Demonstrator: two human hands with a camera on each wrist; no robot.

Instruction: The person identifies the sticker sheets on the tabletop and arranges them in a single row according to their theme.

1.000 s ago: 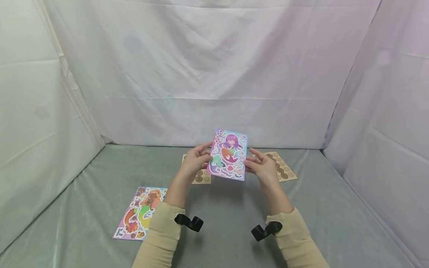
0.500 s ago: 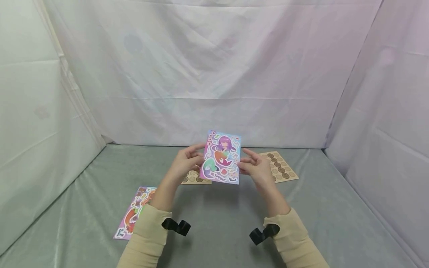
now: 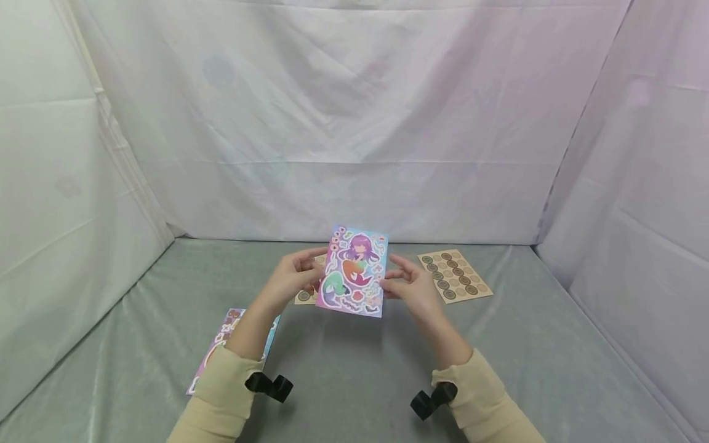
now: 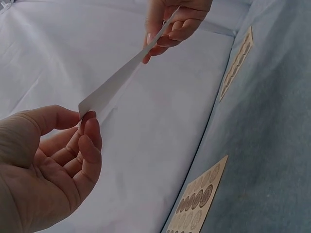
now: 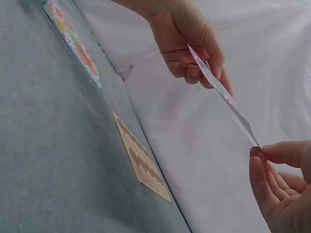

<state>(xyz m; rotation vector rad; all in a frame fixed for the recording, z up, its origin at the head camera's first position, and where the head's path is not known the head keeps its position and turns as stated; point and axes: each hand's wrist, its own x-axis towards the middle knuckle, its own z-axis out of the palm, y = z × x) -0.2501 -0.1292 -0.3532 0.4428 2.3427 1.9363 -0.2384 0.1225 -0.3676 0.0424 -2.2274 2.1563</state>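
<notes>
A mermaid sticker sheet (image 3: 356,271), pink, purple and blue with a purple-haired figure, is held up above the table between both hands. My left hand (image 3: 290,277) pinches its left edge between thumb and fingers. On the opposite edge, my right hand (image 3: 414,288) pinches it the same way. Both wrist views show the sheet nearly edge-on, and the left wrist view shows its white back (image 4: 119,82). A second mermaid sticker sheet (image 5: 73,41) lies on the table at the left, partly hidden by the left forearm in the head view.
A tan sheet of round brown stickers (image 3: 455,275) lies at the back right of the grey-covered table (image 3: 354,381). Another tan sticker sheet (image 4: 199,196) lies at the back, mostly behind the left hand and held sheet. White cloth walls (image 3: 354,123) enclose the back and sides.
Both hands have carried the mermaid sheet left and slightly down, nearer to me. The right tan sheet has come into full view, while the left forearm now covers more of the sheet at left.
</notes>
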